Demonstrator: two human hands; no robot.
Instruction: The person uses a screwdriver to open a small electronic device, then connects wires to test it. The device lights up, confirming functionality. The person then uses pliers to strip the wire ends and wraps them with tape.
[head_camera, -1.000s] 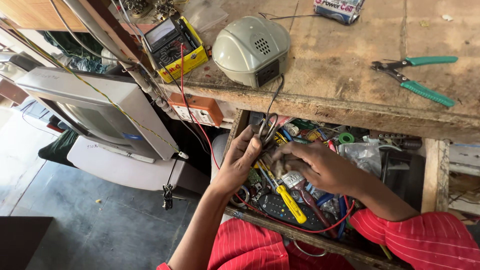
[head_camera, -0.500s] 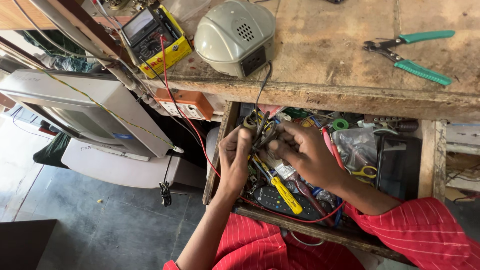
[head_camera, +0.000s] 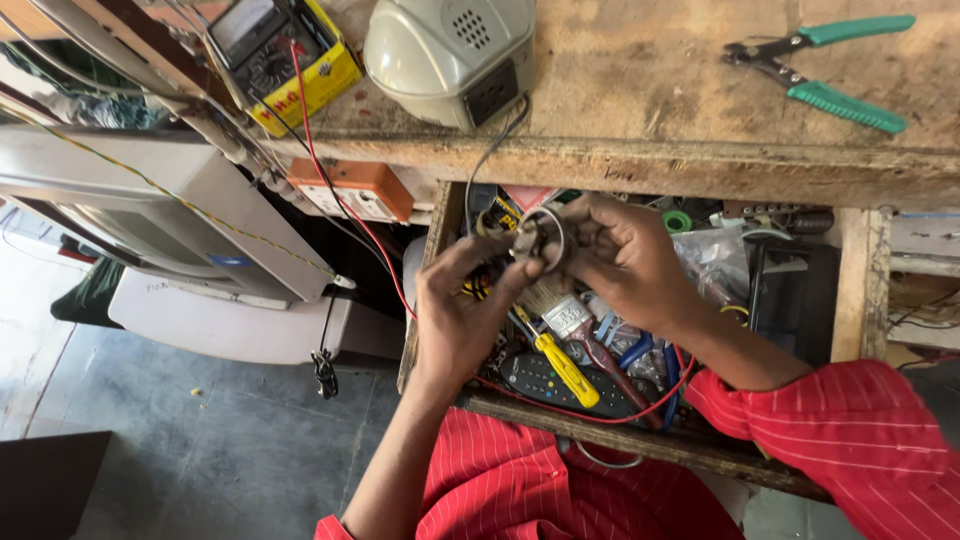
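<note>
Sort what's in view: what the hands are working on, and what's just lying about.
In hand:
left hand and right hand, both gripping a small ringed part over the open drawer.

Lying about:
green pliers, multimeter, grey box, yellow screwdriver, paintbrush, remote.

1. On the bench (head_camera: 640, 90) we see a meter (head_camera: 285, 50) at left, a small box unit (head_camera: 450, 55) beside it, and pliers (head_camera: 820, 65) far right.
2. Below it, the open drawer (head_camera: 620, 440) holds a screwdriver (head_camera: 560, 365), a brush (head_camera: 575, 325) and a remote (head_camera: 560, 385).
3. Both hands (head_camera: 460, 315) (head_camera: 625, 255) meet over the drawer.
</note>
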